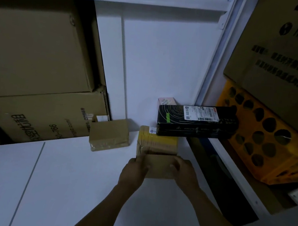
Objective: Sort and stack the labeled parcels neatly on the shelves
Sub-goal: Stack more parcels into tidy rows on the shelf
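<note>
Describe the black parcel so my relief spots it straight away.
On the white shelf, look right rear, beside the yellow crate. The black box lies there, partly over a yellow-taped parcel. It alone is long and dark, with a white label on top.

Black ringed box (196,122), yellow perforated crate (262,142).

Middle parcel (157,142) on the shelf (65,177), small parcel (108,136) just left of it, long parcel (196,121) just behind it, near parcel (159,165) touching its front, cartons (40,57) far left, crate (262,142) right.
</note>
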